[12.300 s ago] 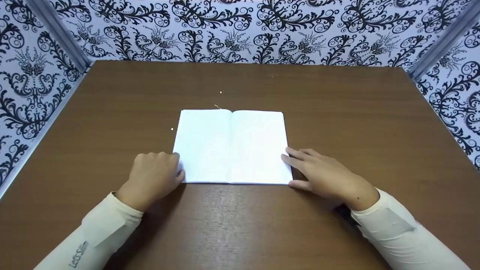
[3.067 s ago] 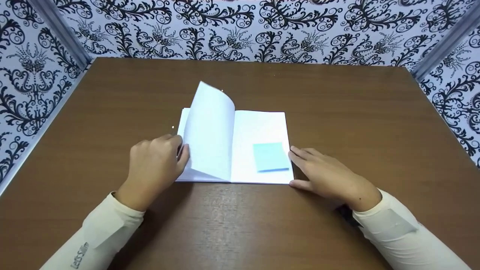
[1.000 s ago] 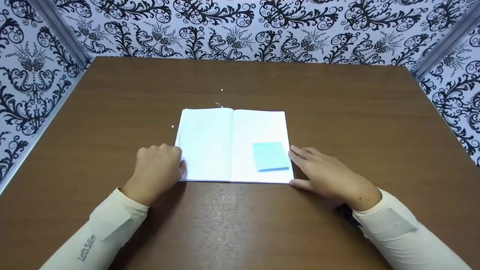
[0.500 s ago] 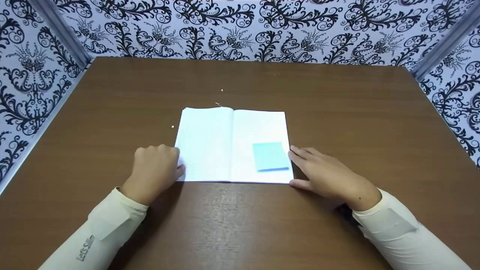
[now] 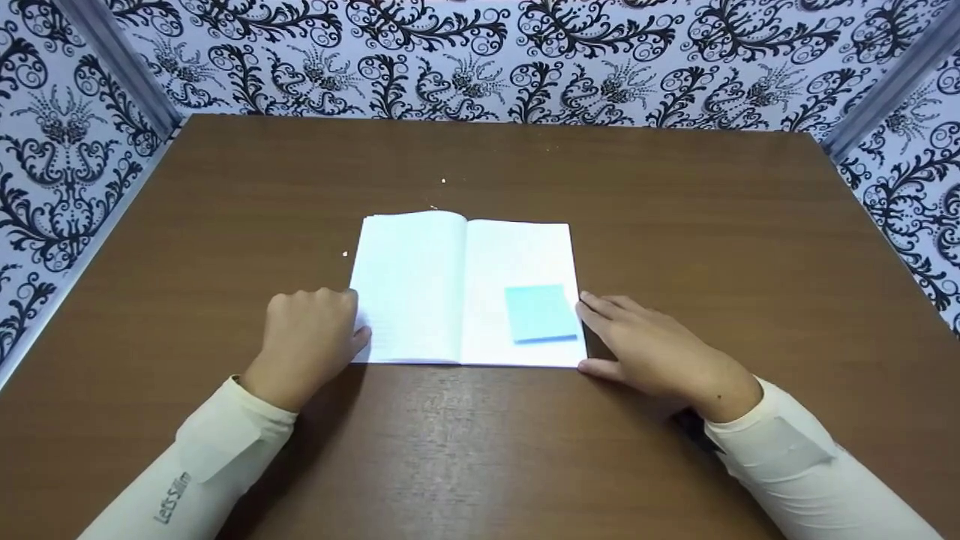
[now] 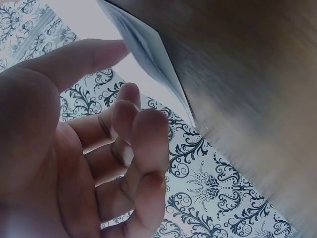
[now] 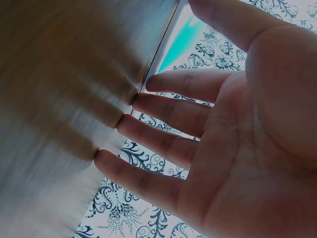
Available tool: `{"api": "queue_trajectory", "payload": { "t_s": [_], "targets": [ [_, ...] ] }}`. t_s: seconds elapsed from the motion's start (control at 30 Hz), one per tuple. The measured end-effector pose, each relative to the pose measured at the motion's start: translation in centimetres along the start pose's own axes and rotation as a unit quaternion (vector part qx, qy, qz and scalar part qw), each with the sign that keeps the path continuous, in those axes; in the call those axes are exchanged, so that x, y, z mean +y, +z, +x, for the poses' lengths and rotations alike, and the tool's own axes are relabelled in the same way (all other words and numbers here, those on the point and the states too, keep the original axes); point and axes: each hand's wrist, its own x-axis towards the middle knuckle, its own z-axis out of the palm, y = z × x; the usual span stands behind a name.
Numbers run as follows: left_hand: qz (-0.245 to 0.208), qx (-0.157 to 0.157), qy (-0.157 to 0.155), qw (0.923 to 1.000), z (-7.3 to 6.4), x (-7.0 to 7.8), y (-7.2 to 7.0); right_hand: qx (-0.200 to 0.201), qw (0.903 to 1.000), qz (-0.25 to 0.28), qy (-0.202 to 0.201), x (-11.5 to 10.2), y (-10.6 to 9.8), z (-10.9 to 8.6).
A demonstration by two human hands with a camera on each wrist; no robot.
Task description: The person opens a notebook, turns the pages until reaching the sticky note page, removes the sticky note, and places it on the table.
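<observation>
An open notebook [image 5: 409,285] with white pages lies on the brown table. On its right page, near the lower outer corner, sits a light blue sticky note pad [image 5: 541,313]. My left hand [image 5: 307,337] is at the left page's outer edge, thumb on the pages and the other fingers curled beside them. In the left wrist view the page edges [image 6: 148,47] are slightly fanned near the thumb. My right hand [image 5: 645,341] rests with spread, nearly straight fingers along the notebook's right edge. Its fingertips [image 7: 106,157] touch the tabletop and the edge in the right wrist view.
The wooden table [image 5: 480,457] stretches around the notebook. Small white specks lie on it beyond and left of the notebook. Patterned black-and-white walls [image 5: 465,60] stand at the back and both sides.
A leaf raised 3 s ago has come down on the left, and the left pages now bow up near the spine. The blue pad, absent 12 s ago, shows. The right hand is almost still.
</observation>
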Motion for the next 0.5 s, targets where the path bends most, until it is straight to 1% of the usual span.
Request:
{"api": "queue_trajectory", "payload": {
  "t_s": [0.1,0.23,0.33,0.5],
  "targets": [
    [-0.001,0.009,0.001,1.0,0.1,0.2,0.0,0.001,1.0,0.002,0.0,0.0,0.0,0.0],
    [-0.002,0.036,0.008,0.9993,0.4,0.6,0.2,0.003,1.0,0.003,-0.002,0.0,0.0,0.0],
    [-0.006,0.055,0.016,0.9983,0.7,1.0,0.3,0.004,1.0,0.003,-0.004,0.1,0.0,0.0],
    [-0.02,0.074,0.023,0.9968,1.3,1.9,0.3,0.008,0.9999,0.0,-0.007,0.1,0.1,0.1]
  ]
}}
